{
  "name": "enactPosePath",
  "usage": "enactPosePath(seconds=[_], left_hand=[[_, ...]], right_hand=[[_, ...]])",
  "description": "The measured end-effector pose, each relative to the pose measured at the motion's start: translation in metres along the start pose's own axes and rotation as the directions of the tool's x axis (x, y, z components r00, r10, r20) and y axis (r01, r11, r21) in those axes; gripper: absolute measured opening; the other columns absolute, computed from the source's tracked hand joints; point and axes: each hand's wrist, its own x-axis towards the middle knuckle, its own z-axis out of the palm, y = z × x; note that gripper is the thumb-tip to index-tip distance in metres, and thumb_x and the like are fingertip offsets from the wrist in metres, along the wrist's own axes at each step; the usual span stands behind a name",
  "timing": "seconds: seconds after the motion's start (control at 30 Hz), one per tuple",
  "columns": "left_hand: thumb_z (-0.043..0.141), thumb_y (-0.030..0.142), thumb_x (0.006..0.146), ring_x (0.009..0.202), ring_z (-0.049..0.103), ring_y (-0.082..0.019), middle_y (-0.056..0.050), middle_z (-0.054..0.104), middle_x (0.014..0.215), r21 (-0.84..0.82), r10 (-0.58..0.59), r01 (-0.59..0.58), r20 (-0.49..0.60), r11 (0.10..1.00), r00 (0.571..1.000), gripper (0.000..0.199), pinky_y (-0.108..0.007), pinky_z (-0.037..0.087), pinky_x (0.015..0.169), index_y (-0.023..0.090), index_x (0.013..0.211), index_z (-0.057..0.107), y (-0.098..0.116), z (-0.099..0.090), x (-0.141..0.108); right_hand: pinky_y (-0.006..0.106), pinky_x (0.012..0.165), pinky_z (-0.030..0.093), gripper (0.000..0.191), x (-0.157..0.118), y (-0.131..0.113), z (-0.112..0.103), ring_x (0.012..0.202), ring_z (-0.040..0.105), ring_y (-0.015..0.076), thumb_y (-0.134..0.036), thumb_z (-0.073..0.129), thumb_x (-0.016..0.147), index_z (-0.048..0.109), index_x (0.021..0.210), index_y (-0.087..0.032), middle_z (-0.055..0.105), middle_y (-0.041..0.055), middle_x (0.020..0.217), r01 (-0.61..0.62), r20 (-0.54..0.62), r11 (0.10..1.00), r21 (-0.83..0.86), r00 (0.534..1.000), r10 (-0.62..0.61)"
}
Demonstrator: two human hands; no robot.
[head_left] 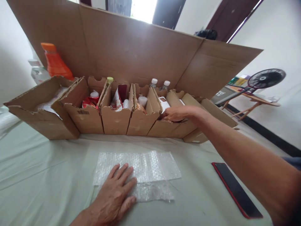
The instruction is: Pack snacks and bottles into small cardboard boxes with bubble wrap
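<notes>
My left hand lies flat, fingers spread, on the left part of a sheet of clear bubble wrap on the pale green cloth. My right hand reaches into a cardboard bin right of centre, beside a white item. Its fingertips are hidden inside the bin, so whatever they touch cannot be made out. More cardboard bins stand in a row to the left, with red packets, a patterned pouch and clear plastic wrap in them.
A black phone with a red edge lies at the right. Behind the bins stand an orange bottle, clear bottles and a tall cardboard panel. A fan is at the far right.
</notes>
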Motion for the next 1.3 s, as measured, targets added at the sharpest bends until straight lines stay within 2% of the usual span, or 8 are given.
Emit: enactPosePath(seconds=[0.2,0.4,0.5,0.57,0.67,0.87,1.13,1.3], left_hand=[[0.057,0.043,0.100,0.144,0.049,-0.036,-0.011,0.058,0.153,-0.060,-0.036,0.033,-0.040,0.998,0.999,0.038,-0.061,0.036,0.120,0.026,0.134,0.064,0.006,-0.002,0.003],[0.060,0.039,0.099,0.147,0.045,-0.037,-0.014,0.057,0.153,-0.159,-0.045,0.024,-0.134,0.987,0.990,0.037,-0.063,0.037,0.120,0.024,0.132,0.066,0.000,-0.002,0.000],[0.056,0.035,0.099,0.148,0.044,-0.036,-0.016,0.055,0.154,-0.372,-0.171,0.052,-0.293,0.927,0.941,0.037,-0.062,0.038,0.118,0.022,0.133,0.065,-0.002,-0.013,0.001],[0.057,0.036,0.099,0.142,0.050,-0.034,-0.015,0.056,0.152,-0.592,-0.352,0.119,-0.296,0.797,0.888,0.039,-0.058,0.041,0.116,0.025,0.136,0.063,0.004,-0.025,0.002],[0.067,0.043,0.093,0.134,0.057,-0.032,-0.013,0.056,0.152,-0.862,-0.511,0.133,-0.160,0.489,0.844,0.053,-0.053,0.045,0.112,0.027,0.142,0.057,0.021,-0.043,0.001],[0.081,0.034,0.071,0.114,0.069,-0.031,-0.012,0.068,0.138,-0.983,-0.446,-0.058,0.026,-0.174,0.895,0.060,-0.041,0.054,0.095,0.023,0.128,0.066,0.047,-0.055,-0.010],[0.088,0.043,0.057,0.128,0.064,-0.040,-0.012,0.071,0.133,-0.912,-0.369,0.012,0.178,-0.410,0.912,0.071,-0.056,0.052,0.105,0.027,0.123,0.066,0.047,-0.049,-0.033],[0.093,0.045,0.063,0.101,0.075,-0.031,-0.010,0.078,0.107,-0.946,-0.393,0.019,0.153,-0.324,0.906,0.065,-0.039,0.060,0.083,0.022,0.118,0.067,0.046,-0.047,-0.034]], right_hand=[[0.024,0.059,0.042,0.029,-0.018,-0.022,0.004,0.049,0.052,0.0105,-0.004,0.074,0.069,0.060,0.047,-0.016,0.055,-0.0030,0.046,-0.066,0.179,0.977,-0.202,0.978,0.103],[0.036,0.073,0.043,0.020,-0.082,-0.047,-0.074,0.068,0.058,0.0197,-0.018,0.061,0.091,0.077,0.080,-0.016,0.063,0.0034,0.066,-0.161,-0.314,0.950,-0.267,0.947,0.073],[0.034,0.069,0.042,0.019,-0.142,-0.054,-0.087,0.072,0.059,0.0204,-0.034,0.065,0.092,0.079,0.089,-0.022,0.069,0.0038,0.076,-0.012,-0.491,0.996,0.083,0.870,0.052],[0.033,0.066,0.044,0.021,-0.180,-0.058,-0.067,0.072,0.058,0.0197,-0.044,0.072,0.086,0.081,0.090,-0.025,0.073,0.0040,0.083,0.101,-0.404,0.863,0.494,0.906,0.125],[0.030,0.063,0.048,0.035,-0.224,-0.071,-0.003,0.070,0.058,0.0177,-0.051,0.080,0.079,0.082,0.097,-0.021,0.074,0.0067,0.088,-0.064,-0.003,0.385,0.921,0.985,0.172],[0.020,0.050,0.042,0.024,-0.295,-0.115,0.119,0.077,0.065,0.0168,-0.038,0.089,0.077,0.081,0.093,-0.022,0.073,0.0066,0.089,-0.430,0.472,-0.465,0.774,0.881,-0.030],[0.018,0.047,0.039,0.021,-0.333,-0.135,0.146,0.076,0.063,0.0155,-0.035,0.085,0.080,0.080,0.095,-0.020,0.072,0.0064,0.089,-0.514,0.567,-0.610,0.603,0.814,-0.127],[0.022,0.046,0.042,0.031,-0.331,-0.137,0.145,0.074,0.063,0.0189,-0.051,0.077,0.086,0.079,0.098,-0.023,0.072,0.0078,0.091,-0.544,0.544,-0.529,0.652,0.821,-0.173]])
